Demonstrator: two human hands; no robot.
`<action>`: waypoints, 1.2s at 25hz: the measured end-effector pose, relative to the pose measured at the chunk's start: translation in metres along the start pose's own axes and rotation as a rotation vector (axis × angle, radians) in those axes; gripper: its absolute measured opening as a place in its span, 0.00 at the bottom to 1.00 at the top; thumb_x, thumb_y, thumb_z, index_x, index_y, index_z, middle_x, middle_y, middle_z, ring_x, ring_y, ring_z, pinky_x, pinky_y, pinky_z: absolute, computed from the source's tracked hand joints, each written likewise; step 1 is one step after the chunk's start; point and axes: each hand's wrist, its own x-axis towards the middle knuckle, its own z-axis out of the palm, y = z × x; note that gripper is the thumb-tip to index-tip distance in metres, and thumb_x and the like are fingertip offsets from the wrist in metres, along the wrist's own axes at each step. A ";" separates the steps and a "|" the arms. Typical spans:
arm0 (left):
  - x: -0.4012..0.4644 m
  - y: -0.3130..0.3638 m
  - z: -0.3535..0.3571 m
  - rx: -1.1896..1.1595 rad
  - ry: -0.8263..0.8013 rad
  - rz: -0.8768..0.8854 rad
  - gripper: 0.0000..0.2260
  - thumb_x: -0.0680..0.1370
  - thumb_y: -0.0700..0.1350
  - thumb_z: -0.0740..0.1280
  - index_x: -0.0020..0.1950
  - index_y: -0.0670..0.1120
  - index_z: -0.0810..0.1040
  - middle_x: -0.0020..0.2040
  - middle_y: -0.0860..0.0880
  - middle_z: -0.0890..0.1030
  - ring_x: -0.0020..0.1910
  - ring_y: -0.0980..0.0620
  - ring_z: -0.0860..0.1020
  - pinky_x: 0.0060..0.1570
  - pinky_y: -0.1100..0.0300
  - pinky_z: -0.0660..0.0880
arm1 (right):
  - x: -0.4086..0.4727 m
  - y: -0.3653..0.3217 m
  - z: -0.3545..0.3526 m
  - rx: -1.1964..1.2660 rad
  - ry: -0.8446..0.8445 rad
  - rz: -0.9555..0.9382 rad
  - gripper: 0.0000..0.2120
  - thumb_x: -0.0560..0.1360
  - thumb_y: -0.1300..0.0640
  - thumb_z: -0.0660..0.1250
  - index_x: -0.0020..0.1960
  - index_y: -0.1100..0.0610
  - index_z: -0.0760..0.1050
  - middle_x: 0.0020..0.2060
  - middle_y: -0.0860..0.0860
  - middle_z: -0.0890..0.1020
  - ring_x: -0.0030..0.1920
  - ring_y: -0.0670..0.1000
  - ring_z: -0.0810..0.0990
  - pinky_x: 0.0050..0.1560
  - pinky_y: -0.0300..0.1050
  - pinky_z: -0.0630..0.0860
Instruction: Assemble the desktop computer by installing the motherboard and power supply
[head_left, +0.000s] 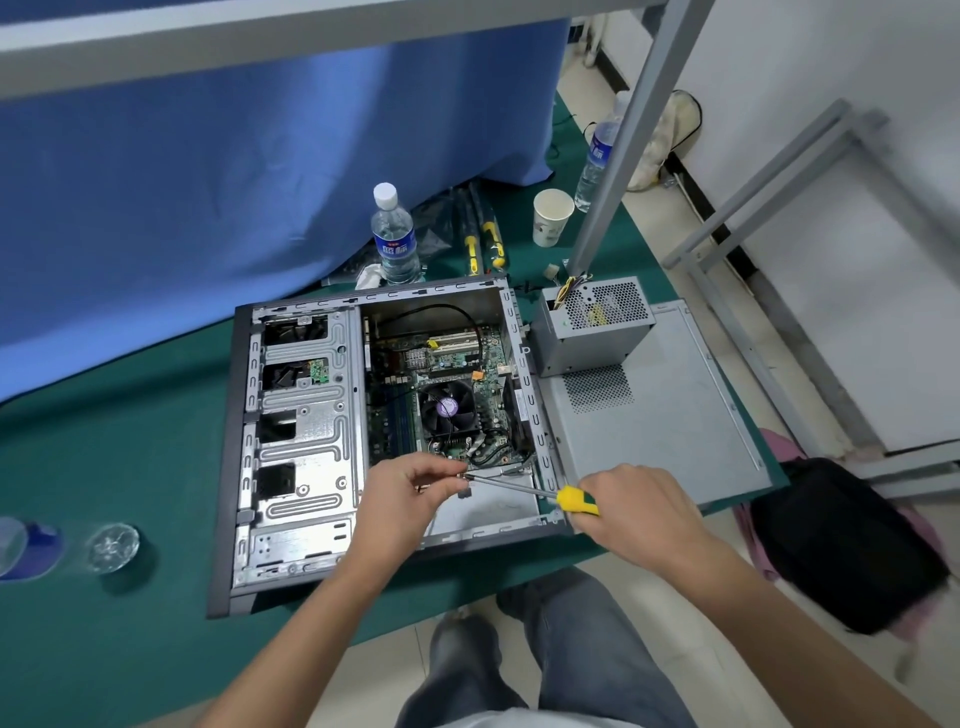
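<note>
Nearest me, my right hand (641, 512) curls round the yellow handle of a screwdriver (545, 493), its steel shaft angled into the open computer case (291, 447). My left hand (410, 493) pinches the shaft near its tip, fingers pressed together, just above the case floor. The case, a grey sheet-metal box lying on its side on the green table (104, 441), contains the green motherboard (447, 384) with its round black fan. Just beyond the case's right edge, the power supply (592, 325), a perforated metal box, rests on the flat side panel (665, 415). Farther off stand a clear water bottle (395, 236) and a paper cup (551, 217).
</note>
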 end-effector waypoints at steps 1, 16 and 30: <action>0.000 -0.001 0.000 0.058 -0.007 0.028 0.11 0.71 0.38 0.76 0.39 0.56 0.83 0.38 0.63 0.84 0.40 0.64 0.81 0.44 0.74 0.74 | 0.000 0.000 -0.001 -0.010 -0.011 -0.008 0.11 0.77 0.41 0.61 0.43 0.48 0.71 0.35 0.47 0.75 0.35 0.52 0.74 0.35 0.43 0.66; 0.022 -0.019 -0.011 -0.009 -0.251 -0.110 0.08 0.75 0.38 0.72 0.48 0.50 0.83 0.41 0.53 0.86 0.44 0.56 0.84 0.48 0.66 0.76 | 0.019 0.005 -0.014 -0.053 -0.006 -0.049 0.08 0.75 0.46 0.65 0.45 0.49 0.72 0.35 0.48 0.75 0.35 0.52 0.75 0.34 0.43 0.66; 0.024 -0.019 -0.019 0.063 -0.303 -0.029 0.05 0.71 0.40 0.76 0.39 0.50 0.83 0.40 0.50 0.85 0.41 0.51 0.83 0.46 0.59 0.80 | 0.013 -0.001 -0.022 -0.053 -0.060 -0.101 0.11 0.77 0.41 0.64 0.50 0.48 0.76 0.40 0.48 0.80 0.37 0.51 0.75 0.37 0.43 0.69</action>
